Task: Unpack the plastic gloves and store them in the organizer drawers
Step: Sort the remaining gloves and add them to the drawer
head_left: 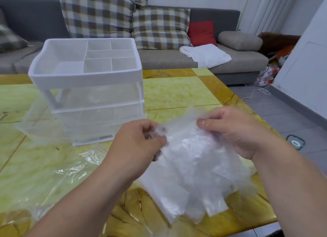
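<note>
A thick bundle of clear plastic gloves hangs between my hands above the table's near right part. My left hand pinches its upper left edge, and my right hand pinches the upper right edge with thumb on top. The white organizer stands on the table to the left, with a divided open tray on top and translucent drawers below. One drawer is pulled out toward the left. An empty clear plastic bag lies flat on the table under my left forearm.
The yellow marbled table ends at its right edge near my right wrist. Behind it stands a grey sofa with checked cushions, a red pillow and a white cloth. A tape roll and a cable lie on the floor at right.
</note>
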`<state>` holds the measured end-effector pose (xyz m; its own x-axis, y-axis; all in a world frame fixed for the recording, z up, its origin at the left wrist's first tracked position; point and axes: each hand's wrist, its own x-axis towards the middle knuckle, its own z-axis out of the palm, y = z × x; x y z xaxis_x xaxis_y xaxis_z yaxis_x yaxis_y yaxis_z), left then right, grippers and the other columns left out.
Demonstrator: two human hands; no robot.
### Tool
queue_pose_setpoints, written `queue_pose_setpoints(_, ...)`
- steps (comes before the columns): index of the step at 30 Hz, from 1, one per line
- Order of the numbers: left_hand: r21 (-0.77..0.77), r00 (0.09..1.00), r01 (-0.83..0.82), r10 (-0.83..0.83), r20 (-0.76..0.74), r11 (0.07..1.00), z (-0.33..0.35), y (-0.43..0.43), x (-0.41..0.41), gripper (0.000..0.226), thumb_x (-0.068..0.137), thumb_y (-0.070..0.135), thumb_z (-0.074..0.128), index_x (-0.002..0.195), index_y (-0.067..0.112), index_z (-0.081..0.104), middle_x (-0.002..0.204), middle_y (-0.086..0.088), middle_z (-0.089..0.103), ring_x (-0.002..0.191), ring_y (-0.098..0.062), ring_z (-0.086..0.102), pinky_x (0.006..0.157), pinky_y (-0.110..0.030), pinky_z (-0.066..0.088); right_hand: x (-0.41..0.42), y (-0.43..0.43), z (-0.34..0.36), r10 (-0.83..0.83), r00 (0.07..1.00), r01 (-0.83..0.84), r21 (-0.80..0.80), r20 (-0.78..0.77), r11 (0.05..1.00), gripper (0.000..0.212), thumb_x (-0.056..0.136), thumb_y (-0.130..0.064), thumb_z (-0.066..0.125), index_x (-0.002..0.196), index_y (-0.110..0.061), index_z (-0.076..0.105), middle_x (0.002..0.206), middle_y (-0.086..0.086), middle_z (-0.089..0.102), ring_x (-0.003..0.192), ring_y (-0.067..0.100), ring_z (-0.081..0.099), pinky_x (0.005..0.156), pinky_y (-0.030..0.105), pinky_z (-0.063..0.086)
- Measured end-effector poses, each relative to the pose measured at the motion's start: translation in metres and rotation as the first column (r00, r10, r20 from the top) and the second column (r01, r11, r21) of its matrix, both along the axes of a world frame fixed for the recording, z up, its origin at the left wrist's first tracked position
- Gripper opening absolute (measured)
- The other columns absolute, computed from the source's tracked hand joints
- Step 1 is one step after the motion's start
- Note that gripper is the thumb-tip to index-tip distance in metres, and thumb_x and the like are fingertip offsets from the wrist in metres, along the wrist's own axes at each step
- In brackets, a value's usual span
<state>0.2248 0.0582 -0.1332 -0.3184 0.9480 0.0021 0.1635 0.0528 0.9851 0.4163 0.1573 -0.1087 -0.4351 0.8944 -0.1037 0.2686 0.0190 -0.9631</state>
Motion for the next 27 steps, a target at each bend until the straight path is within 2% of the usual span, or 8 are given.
queue_pose_setpoints(3, 0.073, 0.995, -0.093, 0.090, 0.050, 0.993, 0.005, 0.001, 0.002, 0.009, 0.091, 0.002, 0.064, 0.094, 0.009, 0.069, 0.067, -0.003, 0.070, 0.053, -0.012, 0.058, 0.056, -0.026, 0.051, 0.005, 0.000, 0.004, -0.049, 0.995, 0.037, -0.137, -0.086, 0.990, 0.016, 0.086, -0.007, 0.068, 0.070, -0.005, 0.068, 0.058, 0.009, 0.053, 0.044, 0.015, 0.048, 0.039, 0.019, 0.039)
queue_pose_setpoints(5, 0.087, 0.985, -0.115, 0.102, 0.136, 0.990, 0.011, -0.001, 0.006, 0.012, 0.090, 0.021, 0.072, 0.099, 0.014, 0.069, 0.071, 0.003, 0.070, 0.063, -0.010, 0.064, 0.062, -0.027, 0.053, 0.006, 0.000, 0.006, -0.070, 0.986, 0.040, -0.192, -0.151, 0.981, 0.008, 0.079, -0.010, 0.070, 0.078, -0.002, 0.067, 0.061, 0.010, 0.055, 0.046, 0.014, 0.051, 0.040, 0.019, 0.043)
queue_pose_setpoints(8, 0.025, 0.989, -0.056, 0.052, 0.135, 0.998, 0.011, -0.006, 0.013, 0.058, 0.064, 0.055, 0.082, 0.110, 0.023, 0.068, 0.088, 0.009, 0.075, 0.078, -0.009, 0.072, 0.067, -0.030, 0.056, 0.006, 0.000, 0.004, -0.083, 0.976, 0.036, -0.233, -0.199, 0.972, 0.044, 0.066, -0.018, 0.073, 0.100, 0.010, 0.067, 0.078, 0.020, 0.057, 0.056, 0.022, 0.054, 0.045, 0.023, 0.047)
queue_pose_setpoints(14, -0.005, 0.981, -0.103, 0.103, 0.167, 0.995, 0.004, -0.005, 0.015, 0.017, 0.083, 0.002, 0.075, 0.095, 0.013, 0.069, 0.060, -0.003, 0.066, 0.050, -0.018, 0.058, 0.058, -0.031, 0.049, 0.010, -0.005, 0.002, 0.051, 0.983, -0.093, -0.237, -0.177, 0.967, 0.034, 0.064, -0.014, 0.075, 0.092, 0.005, 0.071, 0.079, 0.014, 0.070, 0.062, 0.020, 0.067, 0.055, 0.026, 0.057)
queue_pose_setpoints(17, -0.035, 0.983, -0.051, 0.056, 0.176, 0.998, 0.006, -0.006, 0.017, 0.023, 0.080, -0.003, 0.076, 0.095, 0.013, 0.069, 0.060, 0.000, 0.064, 0.049, -0.015, 0.056, 0.053, -0.026, 0.048, 0.008, -0.008, -0.001, 0.080, 0.980, -0.110, -0.162, -0.181, 0.981, 0.029, 0.064, -0.017, 0.076, 0.090, -0.004, 0.076, 0.092, 0.013, 0.076, 0.078, 0.019, 0.071, 0.072, 0.026, 0.059)
queue_pose_setpoints(21, -0.040, 0.966, -0.050, 0.059, 0.250, 0.998, 0.008, -0.005, 0.018, 0.030, 0.079, -0.011, 0.073, 0.098, 0.011, 0.065, 0.073, -0.023, 0.066, 0.056, -0.017, 0.059, 0.053, -0.024, 0.051, 0.007, -0.002, -0.004, -0.048, 0.984, 0.026, -0.127, -0.174, 0.992, 0.023, 0.066, -0.020, 0.075, 0.080, -0.002, 0.072, 0.070, 0.012, 0.063, 0.060, 0.017, 0.056, 0.055, 0.019, 0.051)
queue_pose_setpoints(25, -0.077, 0.909, -0.050, 0.077, 0.410, 0.996, 0.007, -0.002, 0.018, 0.026, 0.085, -0.016, 0.063, 0.102, 0.005, 0.064, 0.084, -0.017, 0.075, 0.063, -0.014, 0.068, 0.057, -0.023, 0.056, 0.013, 0.003, -0.004, -0.134, 0.974, 0.105, -0.160, -0.183, 0.982, 0.032, 0.065, -0.020, 0.076, 0.088, 0.000, 0.069, 0.068, 0.007, 0.064, 0.058, 0.015, 0.055, 0.051, 0.018, 0.049)
queue_pose_setpoints(27, -0.088, 0.879, -0.032, 0.070, 0.472, 0.996, 0.005, 0.000, 0.019, 0.019, 0.089, -0.001, 0.066, 0.107, 0.005, 0.066, 0.092, -0.015, 0.075, 0.073, -0.020, 0.066, 0.065, -0.026, 0.059, 0.013, 0.002, -0.005, -0.144, 0.972, 0.115, -0.160, -0.184, 0.980, 0.031, 0.064, -0.020, 0.077, 0.087, 0.000, 0.069, 0.068, 0.007, 0.065, 0.058, 0.016, 0.055, 0.052, 0.018, 0.049)
